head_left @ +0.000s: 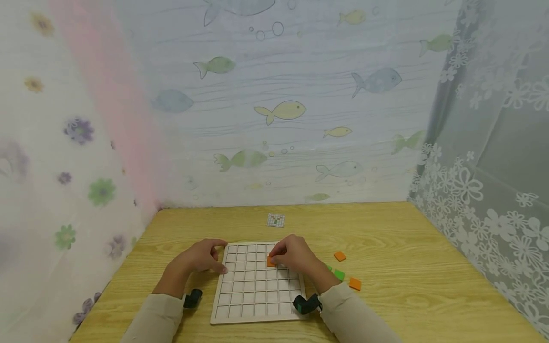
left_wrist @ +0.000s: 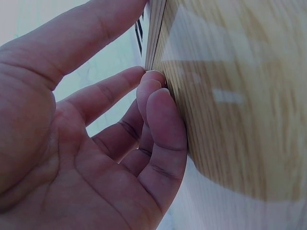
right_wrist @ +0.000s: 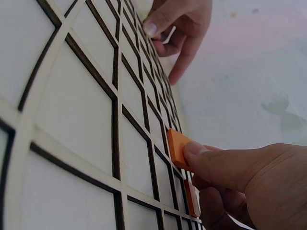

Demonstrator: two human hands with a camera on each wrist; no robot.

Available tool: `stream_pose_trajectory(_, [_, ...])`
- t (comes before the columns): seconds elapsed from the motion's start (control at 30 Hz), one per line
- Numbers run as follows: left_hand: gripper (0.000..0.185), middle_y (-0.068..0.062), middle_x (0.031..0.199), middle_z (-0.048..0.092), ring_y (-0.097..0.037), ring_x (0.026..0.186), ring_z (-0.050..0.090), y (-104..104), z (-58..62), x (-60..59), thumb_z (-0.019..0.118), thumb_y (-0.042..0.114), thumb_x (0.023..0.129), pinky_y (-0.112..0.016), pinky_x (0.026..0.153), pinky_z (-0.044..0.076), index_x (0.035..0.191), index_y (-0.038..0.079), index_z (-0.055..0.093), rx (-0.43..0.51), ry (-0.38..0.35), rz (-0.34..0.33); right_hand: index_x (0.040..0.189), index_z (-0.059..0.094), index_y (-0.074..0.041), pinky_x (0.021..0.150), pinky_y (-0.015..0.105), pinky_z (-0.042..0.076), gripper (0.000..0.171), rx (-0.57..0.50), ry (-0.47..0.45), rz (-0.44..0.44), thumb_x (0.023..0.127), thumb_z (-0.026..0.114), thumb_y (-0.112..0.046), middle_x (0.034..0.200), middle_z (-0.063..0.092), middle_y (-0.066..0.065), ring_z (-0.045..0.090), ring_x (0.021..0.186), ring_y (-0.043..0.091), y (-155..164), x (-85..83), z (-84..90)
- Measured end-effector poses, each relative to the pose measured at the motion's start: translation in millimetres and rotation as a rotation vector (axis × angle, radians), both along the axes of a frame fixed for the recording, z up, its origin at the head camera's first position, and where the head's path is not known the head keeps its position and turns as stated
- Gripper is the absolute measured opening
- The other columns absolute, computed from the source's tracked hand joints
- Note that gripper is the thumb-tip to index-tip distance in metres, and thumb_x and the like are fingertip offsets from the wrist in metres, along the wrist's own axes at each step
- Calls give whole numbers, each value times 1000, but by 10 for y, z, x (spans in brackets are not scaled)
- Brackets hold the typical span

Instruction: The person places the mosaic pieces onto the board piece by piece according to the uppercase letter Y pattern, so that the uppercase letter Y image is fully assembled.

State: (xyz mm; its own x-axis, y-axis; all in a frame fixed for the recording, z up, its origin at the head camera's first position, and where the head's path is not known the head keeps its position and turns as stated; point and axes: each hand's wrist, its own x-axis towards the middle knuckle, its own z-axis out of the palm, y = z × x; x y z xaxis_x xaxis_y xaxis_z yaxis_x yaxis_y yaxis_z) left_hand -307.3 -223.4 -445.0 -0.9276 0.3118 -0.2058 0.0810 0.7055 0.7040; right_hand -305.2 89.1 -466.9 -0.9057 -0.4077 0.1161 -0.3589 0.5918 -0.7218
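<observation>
Right hand (head_left: 296, 257) pinches orange tile (head_left: 271, 261); left hand (head_left: 201, 257) steadies grid board (head_left: 257, 305) on wooden table (head_left: 407, 286).

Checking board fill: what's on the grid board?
One orange tile, pinched by the right hand, on the grid board; visible cells are bare. Cells under that hand are hidden.
</observation>
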Motion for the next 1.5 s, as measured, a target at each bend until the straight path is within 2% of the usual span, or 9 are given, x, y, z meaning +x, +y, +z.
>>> stream_pose_trajectory(0.5, [84,-7,79,54,-17,62,42,13,44,60,91,14,80,-32,57,38,153,5,50,-11,0,-11,93,83,-17,69,28,54,4,14,-5,21,93,80,-20,88,76,-7,65,77,8,-4,16,-3])
stream_pose_trajectory(0.9, [86,-7,82,55,-18,64,44,-3,8,32,92,14,78,-33,58,38,153,6,50,-1,-14,9,94,84,-17,70,29,55,5,16,-11,36,94,79,-19,87,76,-6,65,77,8,-5,22,-8])
stream_pose_trajectory(1.33, [86,-7,83,54,-17,63,43,-8,19,42,91,14,80,-33,57,39,154,3,48,6,9,-24,97,84,-15,72,28,55,7,39,15,62,94,78,-16,90,78,-5,68,82,8,7,27,29])
stream_pose_trajectory(1.5, [85,-8,84,54,-18,64,43,-3,7,35,91,14,79,-33,58,38,153,5,49,11,13,-9,96,84,-15,72,28,55,7,41,18,71,94,78,-15,90,78,-5,68,82,8,11,33,39])
